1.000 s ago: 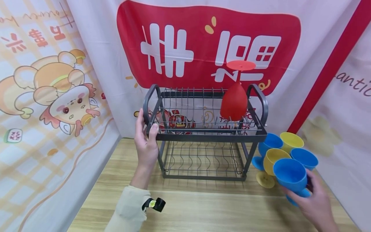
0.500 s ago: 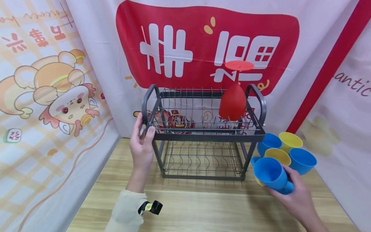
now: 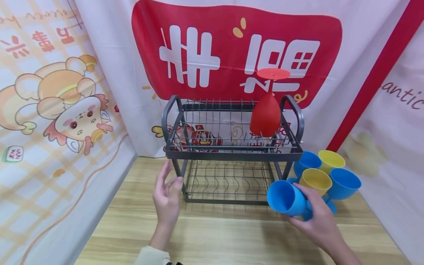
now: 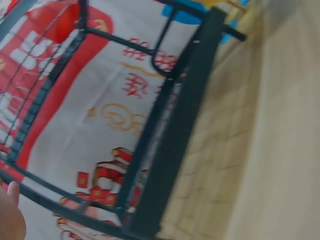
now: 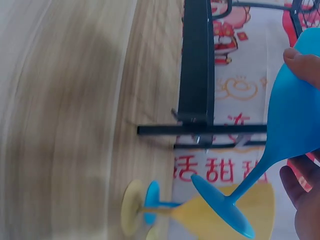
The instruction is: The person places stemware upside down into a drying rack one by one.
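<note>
My right hand [image 3: 319,221] grips a blue plastic goblet [image 3: 285,200], tilted so its mouth faces left. In the right wrist view thumb and fingers hold the goblet's bowl [image 5: 295,112], while its stem and round foot stay free. It is off the table, in front of the rack's right leg. My left hand [image 3: 168,200] has its fingers loosely bent and holds nothing, beside the left front leg of the black two-tier dish rack [image 3: 233,156]. Only part of the left hand [image 4: 11,217] shows in the left wrist view. A red goblet [image 3: 265,117] stands upside down on the rack's upper tier.
Right of the rack, several goblets stand upright close together: a near yellow goblet [image 3: 316,181], a far yellow goblet [image 3: 332,162], a blue goblet [image 3: 345,183] and another blue goblet [image 3: 306,162]. Printed cloth [image 3: 116,73] hangs around the wooden table [image 3: 212,239].
My right hand has lifted the blue goblet from the group, moved it left and tipped its mouth leftward. My left hand has let go of the rack's upper left corner and dropped lower.
</note>
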{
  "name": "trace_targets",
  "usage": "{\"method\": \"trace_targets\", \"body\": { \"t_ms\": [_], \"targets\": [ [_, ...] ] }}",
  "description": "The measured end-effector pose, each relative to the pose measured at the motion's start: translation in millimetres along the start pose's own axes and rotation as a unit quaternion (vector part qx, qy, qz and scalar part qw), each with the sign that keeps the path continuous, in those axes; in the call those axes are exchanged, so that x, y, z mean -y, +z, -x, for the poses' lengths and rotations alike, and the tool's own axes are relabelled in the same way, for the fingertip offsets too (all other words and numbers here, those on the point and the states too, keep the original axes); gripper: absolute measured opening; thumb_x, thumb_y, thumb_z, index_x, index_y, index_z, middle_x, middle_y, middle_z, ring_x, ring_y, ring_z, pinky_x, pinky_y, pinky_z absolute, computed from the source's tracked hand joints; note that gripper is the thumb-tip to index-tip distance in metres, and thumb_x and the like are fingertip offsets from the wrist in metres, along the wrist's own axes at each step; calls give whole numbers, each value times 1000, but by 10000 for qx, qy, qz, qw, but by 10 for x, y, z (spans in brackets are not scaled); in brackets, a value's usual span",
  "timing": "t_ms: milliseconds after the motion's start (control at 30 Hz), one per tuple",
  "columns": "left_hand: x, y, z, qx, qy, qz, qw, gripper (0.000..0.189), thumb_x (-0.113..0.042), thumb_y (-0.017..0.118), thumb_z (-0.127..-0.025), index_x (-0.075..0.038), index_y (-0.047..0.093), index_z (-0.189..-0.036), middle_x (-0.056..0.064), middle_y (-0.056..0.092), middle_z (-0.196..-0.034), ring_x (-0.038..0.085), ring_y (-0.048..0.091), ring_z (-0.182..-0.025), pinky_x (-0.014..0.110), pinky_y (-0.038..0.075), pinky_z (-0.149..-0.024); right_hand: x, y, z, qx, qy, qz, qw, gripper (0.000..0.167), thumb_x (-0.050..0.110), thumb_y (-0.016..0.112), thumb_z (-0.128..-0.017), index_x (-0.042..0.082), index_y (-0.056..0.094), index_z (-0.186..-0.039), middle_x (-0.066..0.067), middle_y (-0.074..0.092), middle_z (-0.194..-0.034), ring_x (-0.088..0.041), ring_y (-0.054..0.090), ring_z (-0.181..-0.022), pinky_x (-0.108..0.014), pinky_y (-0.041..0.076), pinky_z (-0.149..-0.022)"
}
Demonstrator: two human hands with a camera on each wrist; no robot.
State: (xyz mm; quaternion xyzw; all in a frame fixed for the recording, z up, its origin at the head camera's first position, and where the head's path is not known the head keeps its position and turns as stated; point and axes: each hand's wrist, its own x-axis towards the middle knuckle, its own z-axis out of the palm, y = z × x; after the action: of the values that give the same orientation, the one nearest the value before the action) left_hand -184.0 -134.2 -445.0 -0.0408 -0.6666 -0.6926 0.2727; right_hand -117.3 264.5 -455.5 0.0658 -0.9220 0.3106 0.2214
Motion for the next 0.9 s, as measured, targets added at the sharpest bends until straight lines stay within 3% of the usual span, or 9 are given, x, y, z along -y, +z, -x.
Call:
{"method": "trace_targets", "body": {
  "t_ms": [133, 300, 433, 633, 767, 900],
  "targets": [
    [105, 81, 196, 262, -124, -100, 9995, 62, -6, 69, -100, -18, 49, -158, 0, 55, -158, 14, 57, -137, 19, 52, -110, 134, 92, -34, 86, -259, 109, 9996, 105, 20, 105, -62, 16, 51, -152, -16, 59, -144, -41, 57, -127, -79, 53, -93],
    [195, 241, 410, 1052, -39, -24, 9944, 68, -4, 72, -96, -20, 49, -158, -2, 56, -158, 13, 55, -141, 21, 53, -109, 289, 229, -91, 99, -782, 338, 9963, 103, 19, 107, -57, 17, 57, -148, -15, 62, -139, -41, 59, -123, -73, 58, -90],
    [212, 370, 543, 1785, 21, 34, 9839, 73, -6, 76, -93, -23, 48, -158, -2, 56, -158, 17, 55, -142, 28, 55, -109, 408, 341, -133, 88, -1166, 495, 9919, 104, 22, 108, -56, 19, 59, -148, -13, 63, -137, -40, 61, -121, -68, 60, -90],
    [215, 520, 643, 2795, -87, 8, 9601, 83, -11, 80, -92, -22, 39, -163, 2, 49, -165, 26, 54, -145, 45, 57, -111, 536, 502, -154, 182, -1501, 714, 9859, 108, 29, 108, -56, 24, 57, -150, -14, 62, -137, -39, 62, -121, -63, 60, -93],
    [203, 603, 686, 3180, -342, -71, 9474, 87, -16, 82, -92, -27, 36, -165, 2, 45, -168, 28, 54, -145, 44, 57, -110, 580, 598, -154, 220, -1670, 894, 9817, 108, 34, 108, -55, 25, 57, -150, -14, 63, -136, -37, 62, -122, -61, 59, -96],
    [202, 658, 724, 3322, -704, -191, 9404, 86, -24, 83, -92, -34, 36, -164, 4, 44, -168, 31, 53, -143, 37, 58, -108, 611, 666, -156, 260, -1805, 1085, 9772, 106, 37, 107, -56, 23, 59, -149, -13, 64, -136, -35, 61, -122, -60, 59, -98]
  ]
}}
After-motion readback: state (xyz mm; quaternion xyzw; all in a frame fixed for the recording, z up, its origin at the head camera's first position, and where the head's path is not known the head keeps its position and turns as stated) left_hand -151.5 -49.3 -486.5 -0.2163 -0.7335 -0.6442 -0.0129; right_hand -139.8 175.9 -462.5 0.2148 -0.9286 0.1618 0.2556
